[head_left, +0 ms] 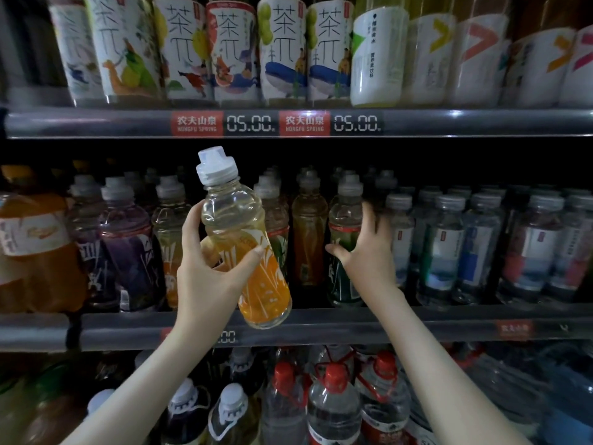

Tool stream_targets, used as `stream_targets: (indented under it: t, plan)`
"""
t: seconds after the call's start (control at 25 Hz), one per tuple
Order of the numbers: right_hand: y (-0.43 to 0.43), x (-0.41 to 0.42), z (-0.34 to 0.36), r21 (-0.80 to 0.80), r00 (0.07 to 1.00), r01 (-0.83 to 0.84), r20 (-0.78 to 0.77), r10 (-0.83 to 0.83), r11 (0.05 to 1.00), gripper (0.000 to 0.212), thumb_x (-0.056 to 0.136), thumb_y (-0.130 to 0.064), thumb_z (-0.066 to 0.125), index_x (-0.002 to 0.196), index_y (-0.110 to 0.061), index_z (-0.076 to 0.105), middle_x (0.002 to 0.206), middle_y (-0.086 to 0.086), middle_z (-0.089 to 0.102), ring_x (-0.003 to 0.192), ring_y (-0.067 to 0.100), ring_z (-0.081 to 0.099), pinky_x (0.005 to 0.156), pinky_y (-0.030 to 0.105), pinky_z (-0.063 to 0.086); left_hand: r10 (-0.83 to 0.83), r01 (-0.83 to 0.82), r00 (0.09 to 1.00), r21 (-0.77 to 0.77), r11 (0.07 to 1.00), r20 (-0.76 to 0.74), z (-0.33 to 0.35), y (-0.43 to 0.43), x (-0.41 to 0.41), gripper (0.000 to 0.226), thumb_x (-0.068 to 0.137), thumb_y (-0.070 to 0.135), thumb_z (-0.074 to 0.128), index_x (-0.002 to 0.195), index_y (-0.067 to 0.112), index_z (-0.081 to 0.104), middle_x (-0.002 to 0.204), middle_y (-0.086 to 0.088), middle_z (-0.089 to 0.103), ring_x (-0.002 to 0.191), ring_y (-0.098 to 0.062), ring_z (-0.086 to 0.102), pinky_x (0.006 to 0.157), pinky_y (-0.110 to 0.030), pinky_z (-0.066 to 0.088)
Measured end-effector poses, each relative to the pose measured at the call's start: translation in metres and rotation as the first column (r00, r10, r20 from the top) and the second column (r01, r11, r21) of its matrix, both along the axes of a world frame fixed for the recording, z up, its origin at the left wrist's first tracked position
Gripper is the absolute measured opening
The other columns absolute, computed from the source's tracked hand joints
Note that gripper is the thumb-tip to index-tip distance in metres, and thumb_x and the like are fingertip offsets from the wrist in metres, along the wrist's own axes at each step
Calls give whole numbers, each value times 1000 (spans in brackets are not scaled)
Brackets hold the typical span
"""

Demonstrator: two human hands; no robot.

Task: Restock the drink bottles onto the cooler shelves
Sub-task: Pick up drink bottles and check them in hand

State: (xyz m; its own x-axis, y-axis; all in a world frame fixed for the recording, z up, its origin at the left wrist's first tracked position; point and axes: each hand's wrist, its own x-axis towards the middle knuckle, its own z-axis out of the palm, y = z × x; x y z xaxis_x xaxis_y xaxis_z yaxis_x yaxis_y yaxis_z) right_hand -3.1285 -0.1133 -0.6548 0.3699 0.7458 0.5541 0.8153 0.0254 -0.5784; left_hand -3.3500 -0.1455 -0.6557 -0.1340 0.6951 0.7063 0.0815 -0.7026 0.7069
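My left hand [205, 268] grips an orange-labelled drink bottle [244, 239] with a white sport cap, tilted and held in front of the middle shelf [353, 322]. My right hand [369, 248] wraps round a green-labelled bottle [343, 226] that stands at the front of that shelf. Between the two hands stand an amber bottle [309, 232] and a partly hidden bottle behind the one I hold.
Tea bottles [224, 49] fill the top shelf above a price rail [276, 123]. Purple drink bottles [128, 242] stand to the left, water bottles [449, 245] to the right. Large red-capped water jugs [333, 406] sit on the bottom shelf.
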Motion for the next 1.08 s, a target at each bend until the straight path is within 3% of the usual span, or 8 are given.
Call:
stream_targets:
  t: [0.12,0.32,0.48,0.6,0.68,0.88,1.0,1.08]
  plan:
    - [-5,4,1,19,948,187,259,-185,982,94,82,-57,63,152,-21,11,149,12,17,132,30,22,109,40,23,-13,13,1000,-5,1000,-19,-1,1,9,82,75,20,78,141,34,31,114,28,58,102,0,61,81,-29,54]
    - [-12,34,3,-4,963,130,240,-125,992,91,80,-60,63,151,-28,15,156,7,1,138,30,7,111,47,13,-52,52,998,-30,998,-19,-5,-5,19,82,75,22,78,140,39,30,122,14,58,103,-2,61,75,-21,56]
    - [-18,54,6,127,972,121,185,-143,984,57,101,-32,40,152,-33,16,158,12,7,139,36,14,111,47,17,-61,60,998,-32,998,-23,-6,-5,21,82,76,18,77,141,37,29,115,16,62,101,-4,63,73,-21,56]
    - [-20,63,-4,-96,917,197,369,-149,976,67,99,-29,44,152,-37,4,160,12,1,143,35,9,114,49,9,-69,67,997,-56,996,-41,-10,-7,26,84,76,17,77,141,38,28,107,20,65,99,-5,64,75,-26,56]
    - [-20,70,-11,-101,863,261,471,-185,960,73,96,-32,50,152,-38,2,159,13,3,144,32,7,114,49,4,-66,62,997,-75,995,-49,-11,-8,24,85,75,19,78,141,41,29,107,12,67,99,-8,65,79,-35,56]
    - [-18,76,-10,-90,860,329,439,-259,940,76,95,-25,52,152,-37,3,159,15,-5,143,31,1,114,49,1,-36,31,998,-104,994,-51,-6,-4,3,84,74,15,78,142,32,32,102,21,67,95,-7,66,80,-39,57]
    - [-28,50,-8,257,905,211,313,-288,943,60,94,-27,50,149,-25,27,157,17,13,139,26,11,111,53,13,-21,16,999,-121,992,-36,-8,-1,-13,84,73,16,79,142,32,32,103,25,65,97,-6,65,81,-39,56]
    - [-38,7,-2,432,986,-57,168,-18,900,53,92,-31,55,142,-17,41,139,9,42,127,20,32,106,49,31,-21,15,999,-130,991,-43,-8,0,-18,86,73,16,79,143,33,31,101,29,64,96,-4,65,80,-35,56]
